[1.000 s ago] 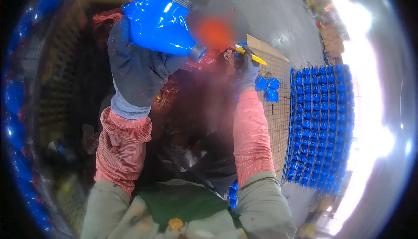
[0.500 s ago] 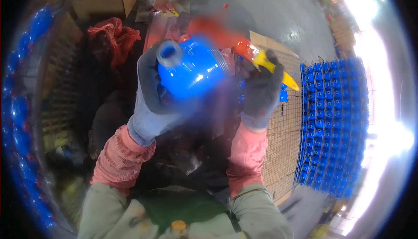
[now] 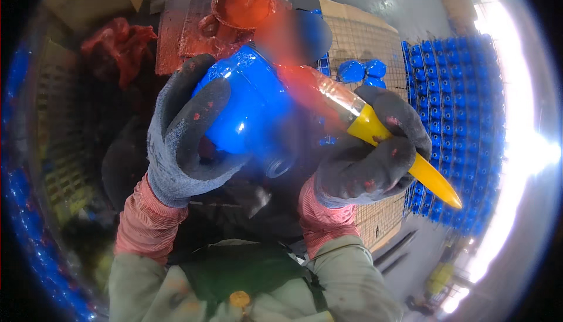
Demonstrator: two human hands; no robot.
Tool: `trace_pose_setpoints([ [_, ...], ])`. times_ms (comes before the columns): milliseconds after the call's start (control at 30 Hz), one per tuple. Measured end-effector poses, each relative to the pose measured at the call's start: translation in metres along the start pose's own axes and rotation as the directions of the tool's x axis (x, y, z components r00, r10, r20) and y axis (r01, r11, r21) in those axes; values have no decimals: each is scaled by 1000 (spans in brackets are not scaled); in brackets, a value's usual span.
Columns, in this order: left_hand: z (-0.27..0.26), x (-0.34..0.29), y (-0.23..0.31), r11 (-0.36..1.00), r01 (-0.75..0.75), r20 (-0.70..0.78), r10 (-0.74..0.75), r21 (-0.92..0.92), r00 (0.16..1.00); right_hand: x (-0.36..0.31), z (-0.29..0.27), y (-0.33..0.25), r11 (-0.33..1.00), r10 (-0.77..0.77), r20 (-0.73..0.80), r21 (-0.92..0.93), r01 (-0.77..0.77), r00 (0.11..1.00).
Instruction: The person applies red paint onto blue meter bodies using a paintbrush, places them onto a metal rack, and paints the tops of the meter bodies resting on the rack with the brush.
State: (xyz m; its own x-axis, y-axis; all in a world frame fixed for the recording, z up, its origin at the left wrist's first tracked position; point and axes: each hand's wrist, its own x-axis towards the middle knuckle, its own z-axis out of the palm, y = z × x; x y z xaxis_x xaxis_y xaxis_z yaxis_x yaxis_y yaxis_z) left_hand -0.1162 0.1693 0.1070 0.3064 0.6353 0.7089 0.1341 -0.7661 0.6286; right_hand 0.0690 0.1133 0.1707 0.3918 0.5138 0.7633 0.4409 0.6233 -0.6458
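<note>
My left hand (image 3: 190,120), in a grey work glove with dark, red-spotted coating, grips a glossy blue rounded metal part (image 3: 249,102). Its round open port (image 3: 277,167) points down toward me. In my right hand (image 3: 381,152), gloved alike, is a paintbrush (image 3: 366,125) with a yellow handle and red-coated bristles. The bristle end is beside the blue part's upper right side; a blur hides whether they touch. Beyond my hands stands a pot of red paint (image 3: 241,7) with a stick leaning in it.
Red-stained boards (image 3: 176,38) lie around the pot, with a crumpled red plastic bag (image 3: 120,46) to their left. To the right, several blue parts (image 3: 352,71) rest on a wire mesh over cardboard. Beyond it stand rows of blue parts (image 3: 451,105). A cardboard box (image 3: 88,0) sits far left.
The blue part has been turned, so its port has gone from upper left to lower right. My right hand and the brush have come nearer. The paint pot shows more clearly.
</note>
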Motion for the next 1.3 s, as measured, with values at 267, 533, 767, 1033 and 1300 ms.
trace_pose_setpoints([
  [267,-1,0,-2,998,38,1,-38,-58,999,-2,-4,-5,995,102,-26,18,-101,994],
  [533,-2,3,9,371,544,207,-650,-753,731,-4,2,8,997,49,-50,66,-46,998],
  [767,-6,-6,-1,-314,358,470,-689,-880,552,-4,10,17,985,59,-68,167,-47,996],
  [1033,-8,0,-1,-835,86,677,-374,-543,634,-3,2,42,872,214,69,437,-222,975],
  [1300,3,8,6,-837,304,672,-98,-455,734,-9,2,80,352,549,259,791,-501,795],
])
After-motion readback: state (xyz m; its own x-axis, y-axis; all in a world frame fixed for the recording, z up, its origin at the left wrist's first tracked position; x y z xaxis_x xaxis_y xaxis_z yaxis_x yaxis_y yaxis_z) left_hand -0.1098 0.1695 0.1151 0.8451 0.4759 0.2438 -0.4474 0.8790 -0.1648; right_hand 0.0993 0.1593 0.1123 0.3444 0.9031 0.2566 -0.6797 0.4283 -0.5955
